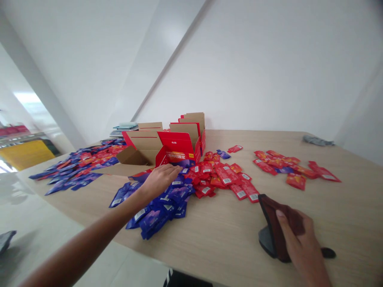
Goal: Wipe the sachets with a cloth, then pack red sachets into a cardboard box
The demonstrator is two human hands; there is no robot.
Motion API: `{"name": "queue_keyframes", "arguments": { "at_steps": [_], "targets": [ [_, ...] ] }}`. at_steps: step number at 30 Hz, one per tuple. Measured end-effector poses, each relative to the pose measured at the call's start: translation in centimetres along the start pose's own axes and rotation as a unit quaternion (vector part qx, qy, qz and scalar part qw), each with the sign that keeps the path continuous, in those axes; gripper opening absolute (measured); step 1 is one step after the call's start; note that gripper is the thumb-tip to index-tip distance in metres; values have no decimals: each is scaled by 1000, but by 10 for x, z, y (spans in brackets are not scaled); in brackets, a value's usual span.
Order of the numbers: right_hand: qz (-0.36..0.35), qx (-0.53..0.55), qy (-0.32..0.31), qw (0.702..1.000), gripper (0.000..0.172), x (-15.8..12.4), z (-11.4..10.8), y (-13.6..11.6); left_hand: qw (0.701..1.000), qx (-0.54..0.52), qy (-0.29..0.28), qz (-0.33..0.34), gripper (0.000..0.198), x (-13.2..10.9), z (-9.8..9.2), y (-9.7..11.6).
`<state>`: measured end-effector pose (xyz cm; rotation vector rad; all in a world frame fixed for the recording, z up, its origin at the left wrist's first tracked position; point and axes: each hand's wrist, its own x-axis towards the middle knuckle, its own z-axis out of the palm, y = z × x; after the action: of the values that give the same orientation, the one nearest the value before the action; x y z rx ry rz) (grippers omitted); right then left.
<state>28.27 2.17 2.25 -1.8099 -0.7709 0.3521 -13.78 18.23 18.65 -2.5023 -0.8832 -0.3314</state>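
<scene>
My left hand (161, 179) reaches across a pile of blue sachets (155, 207), fingers together and lying on the top ones, just in front of an open red cardboard box (176, 149). I cannot see whether it holds a sachet. My right hand (302, 239) rests at the near right of the wooden table (227, 235), fingers and thumb closed round a dark brown flat pouch (273, 211) that stands on a black base (266, 239). A heap of red sachets (221, 179) lies between the two hands.
More red sachets (287, 165) are scattered at the right. A long spread of blue and red sachets (80, 165) covers the left end. Further flat boxes (191, 121) stand behind the open one. A grey cloth (317, 140) lies far right.
</scene>
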Motion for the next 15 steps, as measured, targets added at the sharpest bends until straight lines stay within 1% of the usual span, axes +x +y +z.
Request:
{"name": "queue_keyframes", "arguments": {
  "at_steps": [4,6,8,11,13,15],
  "targets": [
    [-14,-2,-6,1000,71,0,1,1,999,-2,-41,-29,36,5,34,-7],
    [-11,-4,-11,1000,73,-2,0,0,997,-6,-60,-41,29,5,47,-6],
    [-8,-5,-17,1000,74,-3,0,-3,996,-12,-75,-53,23,4,55,-5],
    [-6,-2,-23,1000,73,-3,0,-6,994,-19,-84,-67,29,2,54,-6],
    [-11,2,-17,1000,74,-2,1,-7,994,-20,-86,-67,32,2,48,-6],
    [-24,4,-10,1000,72,-3,2,-7,995,-23,-86,-55,32,5,38,-2]
  ]
}}
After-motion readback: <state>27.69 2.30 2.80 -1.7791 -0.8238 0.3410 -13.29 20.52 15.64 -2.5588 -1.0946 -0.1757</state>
